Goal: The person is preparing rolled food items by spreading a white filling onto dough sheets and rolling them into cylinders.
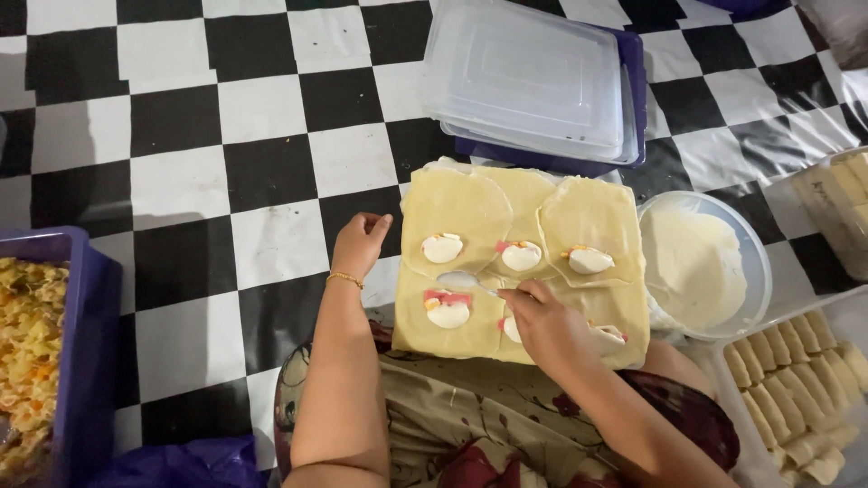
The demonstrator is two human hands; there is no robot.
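Fingers of the right hand (pixel 542 327) pinch a spoon (pixel 463 280) over the pale wrappers (pixel 470 210); left hand (pixel 360 242), loosely curled and holding nothing, rests at the board's (pixel 411 336) left edge

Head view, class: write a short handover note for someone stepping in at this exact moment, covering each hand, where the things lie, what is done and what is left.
Left hand: empty, fingers curled, resting at the left edge of the wrapper sheets.
Right hand: grip on a spoon, bowl end over the sheets.
Wrappers lie overlapped on the lap; a round bowl of pale batter sits to their right.
Done: five or six wrappers carry egg-and-sausage filling; rolled pieces fill the clear tray at right.
Left: the filled wrappers lie flat, none folded.
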